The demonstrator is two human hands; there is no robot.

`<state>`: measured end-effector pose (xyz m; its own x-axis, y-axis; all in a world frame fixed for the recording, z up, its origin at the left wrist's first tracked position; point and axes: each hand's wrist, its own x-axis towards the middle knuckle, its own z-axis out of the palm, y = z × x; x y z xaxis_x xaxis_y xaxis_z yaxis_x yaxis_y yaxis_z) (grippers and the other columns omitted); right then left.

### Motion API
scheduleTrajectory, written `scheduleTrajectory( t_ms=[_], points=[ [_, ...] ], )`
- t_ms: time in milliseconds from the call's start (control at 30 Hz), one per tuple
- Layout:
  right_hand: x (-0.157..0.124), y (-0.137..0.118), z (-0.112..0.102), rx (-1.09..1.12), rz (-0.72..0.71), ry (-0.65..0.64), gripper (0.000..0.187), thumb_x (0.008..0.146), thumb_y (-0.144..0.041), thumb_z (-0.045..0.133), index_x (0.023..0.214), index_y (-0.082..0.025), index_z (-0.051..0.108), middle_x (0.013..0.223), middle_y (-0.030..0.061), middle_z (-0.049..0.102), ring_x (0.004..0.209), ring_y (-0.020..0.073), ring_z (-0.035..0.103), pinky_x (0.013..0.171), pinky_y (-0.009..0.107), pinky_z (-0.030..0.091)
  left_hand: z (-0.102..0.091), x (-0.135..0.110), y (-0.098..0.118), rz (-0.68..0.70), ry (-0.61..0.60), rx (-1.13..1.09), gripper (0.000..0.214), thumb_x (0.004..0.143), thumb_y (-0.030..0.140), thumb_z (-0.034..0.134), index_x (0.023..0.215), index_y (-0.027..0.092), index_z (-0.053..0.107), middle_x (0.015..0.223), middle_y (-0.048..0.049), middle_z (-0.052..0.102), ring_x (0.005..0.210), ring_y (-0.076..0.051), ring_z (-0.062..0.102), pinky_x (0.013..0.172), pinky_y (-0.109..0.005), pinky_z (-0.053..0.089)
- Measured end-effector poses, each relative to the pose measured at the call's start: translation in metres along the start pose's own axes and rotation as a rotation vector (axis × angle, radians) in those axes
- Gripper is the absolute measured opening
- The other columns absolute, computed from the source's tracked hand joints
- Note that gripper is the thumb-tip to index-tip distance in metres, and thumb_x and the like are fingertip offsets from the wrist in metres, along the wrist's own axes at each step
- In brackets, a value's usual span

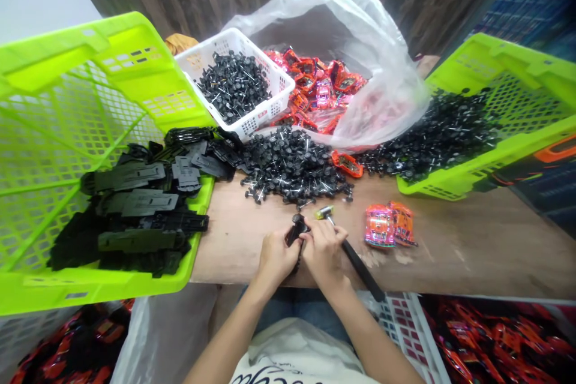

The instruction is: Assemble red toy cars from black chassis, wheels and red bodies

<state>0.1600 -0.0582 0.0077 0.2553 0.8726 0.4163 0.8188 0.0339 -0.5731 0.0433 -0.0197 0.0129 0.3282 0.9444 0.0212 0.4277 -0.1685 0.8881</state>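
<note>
Both hands come together over the front of the table around a black toy car chassis (296,231), with a dark wheel showing at its upper end. My left hand (278,257) is closed around its left side. The fingers of my right hand (323,249) pinch at its right side; the fingertips partly hide the piece. Just right of my right hand lies a hammer (360,265) with a black handle and a yellowish head. Farther right, two shiny orange-red toy car bodies (379,226) sit side by side. Ahead of my hands spreads a pile of black wheels on metal axles (292,162).
On the left, a lime-green crate (112,294) holds black chassis plates. Behind the pile stand a white basket (282,91) of wheel axles and a clear plastic bag (391,30) of red car bodies. Another green crate (443,189), right, spills axles. Crates of red cars (504,342) sit below the table.
</note>
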Motion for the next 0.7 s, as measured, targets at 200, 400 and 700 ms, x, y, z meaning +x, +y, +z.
scheduleTrajectory(
  t_ms=[200, 400, 700],
  points=[
    [0.010, 0.022, -0.002, 0.435, 0.143, -0.247, 0.047, 0.072, -0.011, 0.055, 0.117, -0.023, 0.054, 0.113, 0.0059, 0.062, 0.103, 0.0207, 0.058, 0.088, 0.036, 0.045, -0.015, -0.001, 0.003, 0.013, -0.120, -0.082, 0.012, 0.072, 0.026, 0.061, 0.075, 0.017, 0.068, 0.063, -0.0004, 0.063, 0.055, -0.014, 0.050, 0.053, -0.023, 0.032],
    [0.009, 0.023, -0.005, 0.440, 0.120, -0.337, 0.030, 0.073, -0.018, 0.057, 0.104, -0.021, 0.059, 0.097, 0.0036, 0.065, 0.089, 0.0188, 0.060, 0.080, 0.033, 0.047, -0.023, -0.005, -0.003, -0.008, -0.192, -0.164, 0.017, 0.071, 0.026, 0.063, 0.082, 0.016, 0.071, 0.073, -0.0023, 0.070, 0.066, -0.018, 0.059, 0.060, -0.024, 0.040],
    [0.057, 0.024, 0.020, -0.311, 0.038, -0.097, 0.042, 0.077, -0.035, 0.060, 0.112, -0.013, 0.051, 0.104, 0.0182, 0.060, 0.103, 0.0329, 0.048, 0.088, 0.050, 0.032, -0.023, 0.010, -0.028, -0.331, 0.298, -0.624, 0.037, 0.056, 0.020, 0.074, 0.090, 0.014, 0.064, 0.088, -0.0067, 0.071, 0.080, -0.020, 0.065, 0.075, -0.032, 0.051]
  ],
)
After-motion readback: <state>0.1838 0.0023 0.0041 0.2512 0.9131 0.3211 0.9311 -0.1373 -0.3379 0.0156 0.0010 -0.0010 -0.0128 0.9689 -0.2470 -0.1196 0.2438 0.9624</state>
